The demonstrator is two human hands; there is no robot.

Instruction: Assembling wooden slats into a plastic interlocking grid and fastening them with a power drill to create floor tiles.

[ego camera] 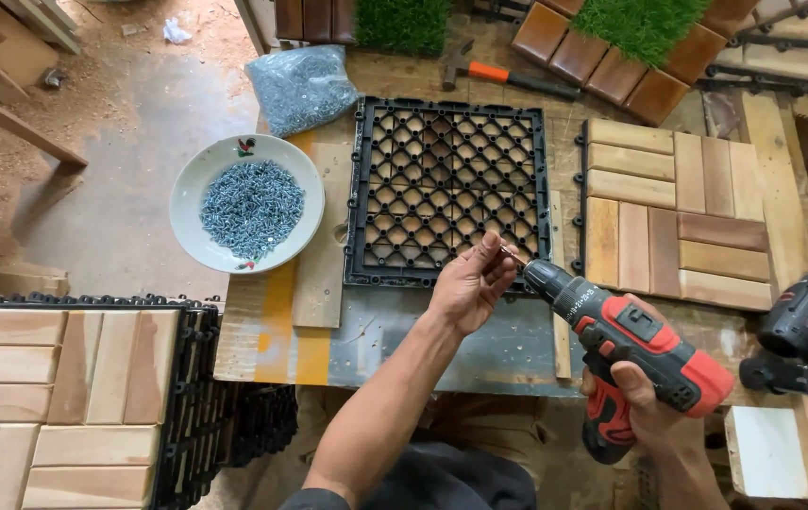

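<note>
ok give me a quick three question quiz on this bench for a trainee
1. True or false: the right hand holds the red drill.
2. What fills the white bowl? A nails, B screws, C washers
3. The left hand holds a small ____ at the drill's tip, over the black plastic grid.

Key: 1 true; 2 B; 3 screw

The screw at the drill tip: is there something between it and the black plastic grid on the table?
Nothing visible. The left hand pinches the screw at the tip of the red drill, held by the right hand, just above the near edge of the black grid.
</note>
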